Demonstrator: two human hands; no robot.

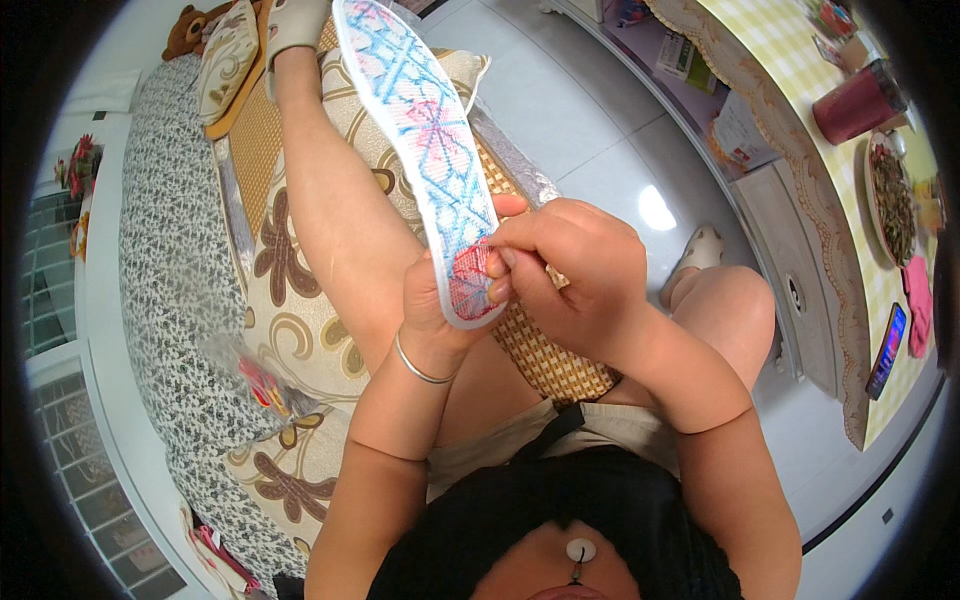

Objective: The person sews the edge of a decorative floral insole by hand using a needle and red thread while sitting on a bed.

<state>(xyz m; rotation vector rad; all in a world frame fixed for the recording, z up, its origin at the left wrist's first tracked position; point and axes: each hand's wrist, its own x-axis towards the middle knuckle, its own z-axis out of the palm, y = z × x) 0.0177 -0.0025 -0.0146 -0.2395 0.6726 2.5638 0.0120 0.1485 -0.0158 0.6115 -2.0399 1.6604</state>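
Note:
A long white-edged insole (pixel 425 130) with blue, pink and red cross-stitching slants up and away from my hands. My left hand (pixel 428 300) is closed around its near, rounded end, thumb and fingertips at the right edge; a silver bangle circles that wrist. Against the same edge, beside the red stitched patch, my right hand (pixel 585 265) is closed in a pinch. Whatever lies between its thumb and forefinger is too small to make out. The hands meet above my lap, their fingertips almost touching.
At left, a clear plastic bag (pixel 262 385) with red and yellow bits rests on the patterned cushions (pixel 300 345). On the right, a table with checked cloth (pixel 800 95) bears a dark red cup (pixel 858 102), a plate of food (pixel 890 200), a phone (pixel 886 350) and a pink cloth (pixel 917 300).

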